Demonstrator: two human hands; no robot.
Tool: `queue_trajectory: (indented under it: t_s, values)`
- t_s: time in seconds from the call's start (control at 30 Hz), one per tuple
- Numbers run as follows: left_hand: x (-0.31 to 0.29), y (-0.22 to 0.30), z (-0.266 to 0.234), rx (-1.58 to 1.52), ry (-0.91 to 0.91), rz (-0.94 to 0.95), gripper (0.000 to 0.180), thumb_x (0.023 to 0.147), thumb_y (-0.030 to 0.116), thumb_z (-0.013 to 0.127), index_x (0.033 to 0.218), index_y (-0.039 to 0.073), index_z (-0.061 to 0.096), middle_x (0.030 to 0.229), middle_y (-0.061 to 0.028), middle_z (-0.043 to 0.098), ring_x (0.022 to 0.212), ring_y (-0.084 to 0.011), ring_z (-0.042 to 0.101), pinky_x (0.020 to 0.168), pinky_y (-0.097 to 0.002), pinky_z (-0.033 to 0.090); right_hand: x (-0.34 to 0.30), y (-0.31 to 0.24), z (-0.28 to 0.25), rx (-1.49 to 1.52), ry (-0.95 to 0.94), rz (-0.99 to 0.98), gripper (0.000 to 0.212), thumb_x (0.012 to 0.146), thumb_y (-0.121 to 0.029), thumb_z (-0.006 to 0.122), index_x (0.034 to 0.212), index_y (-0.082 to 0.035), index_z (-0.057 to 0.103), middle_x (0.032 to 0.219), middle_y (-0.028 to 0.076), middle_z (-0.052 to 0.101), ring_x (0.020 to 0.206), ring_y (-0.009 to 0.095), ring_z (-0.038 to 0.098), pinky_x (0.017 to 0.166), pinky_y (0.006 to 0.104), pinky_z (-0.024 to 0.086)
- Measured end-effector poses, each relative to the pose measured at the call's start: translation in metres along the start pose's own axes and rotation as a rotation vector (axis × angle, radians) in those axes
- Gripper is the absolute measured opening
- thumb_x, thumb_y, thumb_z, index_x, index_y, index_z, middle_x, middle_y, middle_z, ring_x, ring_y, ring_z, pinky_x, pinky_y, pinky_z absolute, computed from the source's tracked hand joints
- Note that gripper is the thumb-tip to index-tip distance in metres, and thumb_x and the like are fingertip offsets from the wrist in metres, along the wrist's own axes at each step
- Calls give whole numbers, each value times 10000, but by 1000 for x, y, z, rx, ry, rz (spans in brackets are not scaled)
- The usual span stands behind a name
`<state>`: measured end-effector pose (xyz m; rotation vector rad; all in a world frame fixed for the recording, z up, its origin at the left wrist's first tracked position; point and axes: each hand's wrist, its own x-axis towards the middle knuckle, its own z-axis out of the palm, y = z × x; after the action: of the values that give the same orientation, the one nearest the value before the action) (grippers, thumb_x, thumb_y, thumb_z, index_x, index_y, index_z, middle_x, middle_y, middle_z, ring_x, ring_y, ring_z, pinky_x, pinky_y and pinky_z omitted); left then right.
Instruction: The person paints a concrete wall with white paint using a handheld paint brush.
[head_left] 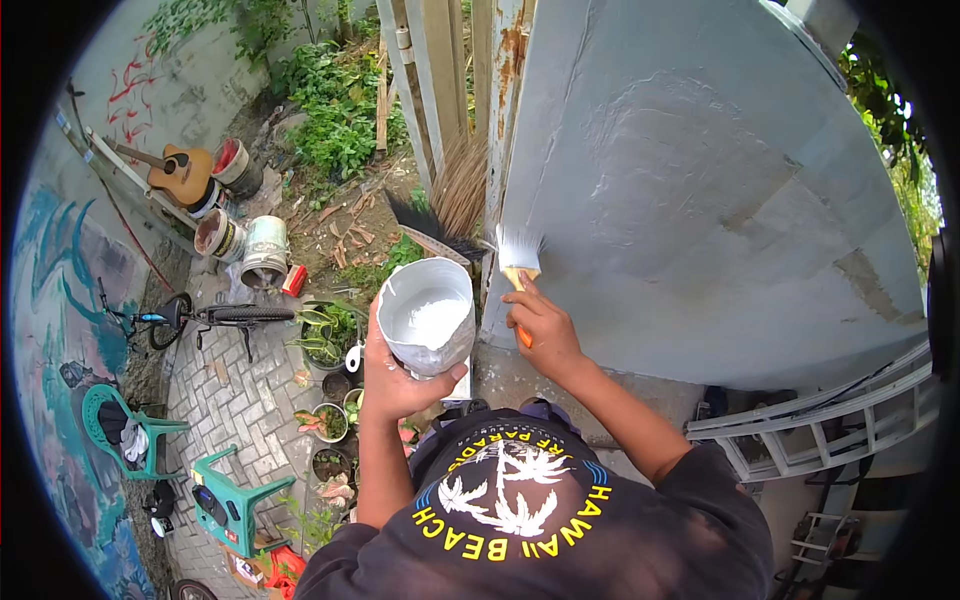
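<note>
My left hand (393, 388) is wrapped round the lower part of a round tub (408, 318) that is smeared with paint. White paint (434, 320) covers part of its inside. In my right hand (543, 328) is a paintbrush (519, 262) with a yellow and orange handle, held by the handle with the bristles up. The bristles are white with paint and lie at the left edge of a grey wall (680, 200), near a rusty post (500, 110). I cannot tell whether they touch the wall.
A twig broom (462, 185) leans beside the post. At the right lies a metal ladder (830, 425). On the left are buckets (265, 250), a guitar (184, 175), a bicycle (235, 314), a green chair (105, 425), a green stool (240, 500) and potted plants (328, 422).
</note>
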<state>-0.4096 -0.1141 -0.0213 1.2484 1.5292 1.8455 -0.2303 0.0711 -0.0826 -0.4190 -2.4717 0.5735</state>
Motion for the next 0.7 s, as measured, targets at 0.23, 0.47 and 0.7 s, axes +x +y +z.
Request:
queue_trajectory:
  t_s: [0.23,0.47,0.7]
  values:
    - [-3,2,-4,38,20,-43,1023,622,122,897,1504,-2,394,1369,-136,611,1246,-230,616,1087,-385,475,-43,63,102,91,-107,96,173,805,45,696,894,-58,590,1153,140,697,1330,444,578,990,482,558]
    - [-2,4,-2,27,-10,-25,1028,623,140,912,1502,-8,402,1368,-143,614,1255,-237,615,1091,-388,472,-12,72,70,222,-167,213,94,848,35,659,880,-19,590,999,192,669,1130,448,659,902,463,554]
    - [-1,2,0,4,-3,-18,1054,638,175,934,1520,-12,387,1389,-153,605,1277,-246,607,1101,-398,467,70,-39,-124,233,48,43,88,863,122,623,877,36,609,1095,194,741,1179,362,706,1089,404,501]
